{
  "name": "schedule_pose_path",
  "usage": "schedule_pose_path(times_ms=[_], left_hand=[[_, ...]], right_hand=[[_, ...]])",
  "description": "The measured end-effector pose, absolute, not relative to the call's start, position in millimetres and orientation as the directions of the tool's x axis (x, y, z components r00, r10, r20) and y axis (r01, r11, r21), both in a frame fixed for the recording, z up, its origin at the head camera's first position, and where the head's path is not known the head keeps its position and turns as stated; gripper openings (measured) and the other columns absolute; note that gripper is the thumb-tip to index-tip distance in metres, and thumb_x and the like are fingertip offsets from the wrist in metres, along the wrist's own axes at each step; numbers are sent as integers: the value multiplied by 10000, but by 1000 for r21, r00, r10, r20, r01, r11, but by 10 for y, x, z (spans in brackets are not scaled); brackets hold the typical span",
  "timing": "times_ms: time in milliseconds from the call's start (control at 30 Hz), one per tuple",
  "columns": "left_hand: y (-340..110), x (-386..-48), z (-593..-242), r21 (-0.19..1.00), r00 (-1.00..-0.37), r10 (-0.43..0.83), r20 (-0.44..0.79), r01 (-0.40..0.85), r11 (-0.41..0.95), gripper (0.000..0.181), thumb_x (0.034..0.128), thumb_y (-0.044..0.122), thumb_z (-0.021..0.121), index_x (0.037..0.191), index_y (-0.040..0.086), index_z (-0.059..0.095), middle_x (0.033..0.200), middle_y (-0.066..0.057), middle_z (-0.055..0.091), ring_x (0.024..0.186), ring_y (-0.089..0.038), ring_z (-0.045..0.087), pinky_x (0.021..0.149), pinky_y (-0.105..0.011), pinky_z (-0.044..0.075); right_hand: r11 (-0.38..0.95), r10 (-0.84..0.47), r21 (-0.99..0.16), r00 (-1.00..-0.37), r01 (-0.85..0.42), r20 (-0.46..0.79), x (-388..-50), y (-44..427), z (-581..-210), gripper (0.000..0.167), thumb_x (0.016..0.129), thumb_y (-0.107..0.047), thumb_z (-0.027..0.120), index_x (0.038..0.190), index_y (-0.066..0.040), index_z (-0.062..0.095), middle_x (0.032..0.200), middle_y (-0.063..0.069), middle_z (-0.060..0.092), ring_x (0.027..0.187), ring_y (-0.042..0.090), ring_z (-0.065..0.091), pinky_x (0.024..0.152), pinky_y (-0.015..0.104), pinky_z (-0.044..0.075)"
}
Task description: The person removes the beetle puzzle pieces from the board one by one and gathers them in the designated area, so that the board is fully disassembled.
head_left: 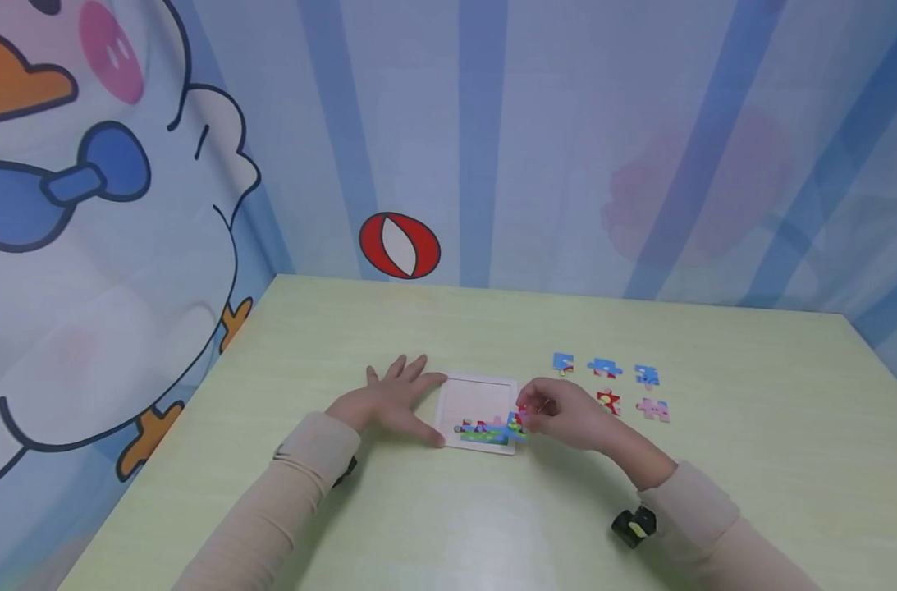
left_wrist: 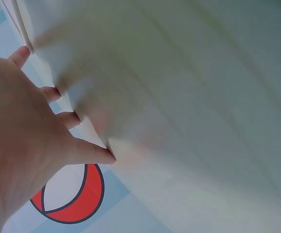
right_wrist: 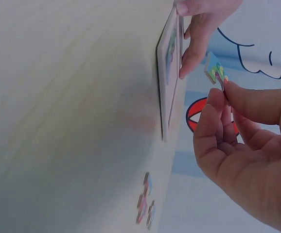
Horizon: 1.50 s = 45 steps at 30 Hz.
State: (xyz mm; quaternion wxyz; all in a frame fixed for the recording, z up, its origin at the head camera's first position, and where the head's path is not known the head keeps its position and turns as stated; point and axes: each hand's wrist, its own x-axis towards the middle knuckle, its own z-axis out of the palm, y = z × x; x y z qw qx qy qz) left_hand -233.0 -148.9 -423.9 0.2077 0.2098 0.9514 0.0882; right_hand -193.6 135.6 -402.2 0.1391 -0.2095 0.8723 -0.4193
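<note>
A white puzzle tray (head_left: 478, 380) lies on the table, with joined colourful pieces along its lower edge. My left hand (head_left: 398, 401) is spread flat beside it, thumb and a fingertip touching the tray's left side. In the left wrist view the left hand's (left_wrist: 28, 131) fingers are splayed on the tabletop. Between thumb and index finger my right hand (head_left: 569, 413) pinches a puzzle piece (head_left: 517, 423) over the tray's lower right corner. The right wrist view shows this puzzle piece (right_wrist: 215, 69) held above the surface, tilted, with the right hand's (right_wrist: 250, 131) other fingers curled.
Several loose puzzle pieces lie in two rows right of the tray, among them a blue one (head_left: 647, 375), a red one (head_left: 608, 401) and a pink one (head_left: 653, 409). The pale table (head_left: 758, 427) ends at a printed cloth backdrop (head_left: 551, 164).
</note>
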Motion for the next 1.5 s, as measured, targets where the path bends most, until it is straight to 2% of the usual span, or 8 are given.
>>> schedule_pose_path(times_ms=[567, 867, 1500], left_hand=[[-1505, -2337, -4247, 272, -828, 438, -349, 358, 893, 957, 734, 647, 692, 1517, 306, 261, 1628, -89, 28, 1468, -408, -46, 1036, -762, 7], [-1499, -2326, -4218, 274, -826, 438, -355, 356, 893, 967, 734, 641, 697, 1521, 291, 258, 1627, -94, 28, 1468, -409, -40, 1042, -757, 9], [-1498, -2323, -4214, 271, -826, 438, -354, 358, 894, 958, 741, 633, 695, 1522, 292, 257, 1627, -89, 32, 1469, -406, -36, 1044, -754, 6]], right_hand=[[609, -433, -762, -897, -221, -86, -1849, 1738, -4157, 100, 853, -2, 668, 924, -67, 642, 794, 21, 528, 777, 177, 506, 674, 267, 462], [635, -395, -750, -912, -183, -112, -1832, 1788, -4195, 106, 846, 1, 680, 917, -66, 640, 751, 19, 515, 721, 169, 480, 584, 233, 410], [673, -385, -724, -908, -154, -165, -1827, 1840, -4197, 126, 831, 7, 648, 921, -81, 637, 749, 19, 521, 694, 165, 469, 582, 270, 393]])
